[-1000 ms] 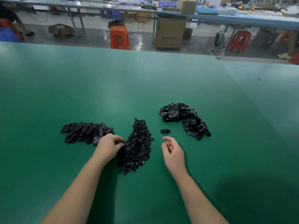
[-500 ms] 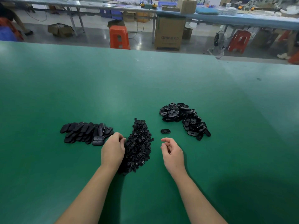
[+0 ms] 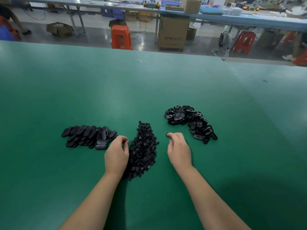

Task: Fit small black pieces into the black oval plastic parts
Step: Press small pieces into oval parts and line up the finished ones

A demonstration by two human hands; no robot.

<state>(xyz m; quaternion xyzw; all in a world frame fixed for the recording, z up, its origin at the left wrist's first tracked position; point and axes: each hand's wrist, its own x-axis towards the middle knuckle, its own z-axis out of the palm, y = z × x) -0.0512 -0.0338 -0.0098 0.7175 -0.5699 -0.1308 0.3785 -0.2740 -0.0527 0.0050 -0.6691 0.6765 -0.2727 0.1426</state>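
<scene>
A heap of small black pieces lies on the green table between my hands. To its right is a loose pile of black oval parts, hollow sides showing. To its left, a neat batch of oval parts lies smooth side up. My left hand is at the heap's left edge with its fingertips pinched together; what they hold is hidden. My right hand reaches forward, fingers closed down over a single oval part on the table. Only that part's left end shows.
The green table stretches far ahead and to both sides. Beyond its far edge are an orange stool, a cardboard box, a red stool and long workbenches.
My right hand moved forward onto the single oval part, which lay uncovered before. My left hand shifted right from the finished batch to the edge of the small-piece heap.
</scene>
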